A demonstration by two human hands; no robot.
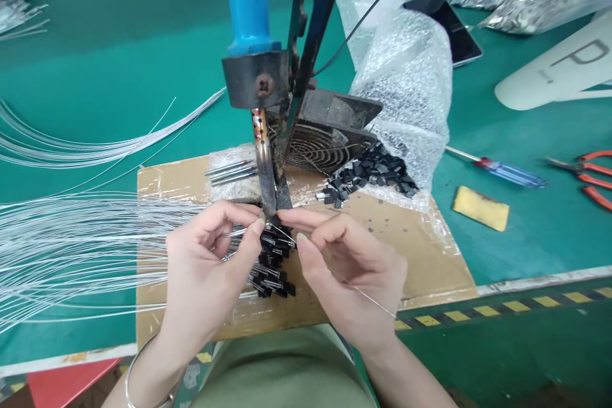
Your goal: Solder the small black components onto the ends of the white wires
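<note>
A soldering iron point(247, 9) with a blue handle is clamped tip-down on a black stand point(315, 6). Just left of its tip, my left hand point(201, 268) pinches a thin white wire between thumb and forefinger; the wire's end is mostly hidden by the fingertips. My right hand point(356, 274) is closed on a thin strand of solder wire point(375, 303), which runs through the fingers toward the iron's tip. Under both hands lie many white wires point(86, 229) with small black end pieces point(277, 255) bunched on the cardboard point(421, 268).
Behind the iron sits a black fan point(320, 143), beside a pile of small black pieces point(377, 169) on bubble wrap point(406, 76). Rightward are a yellow sponge point(480, 208), a screwdriver point(511, 172), pliers point(590, 172), a white cup point(540, 73) and a phone-like tablet point(449, 25).
</note>
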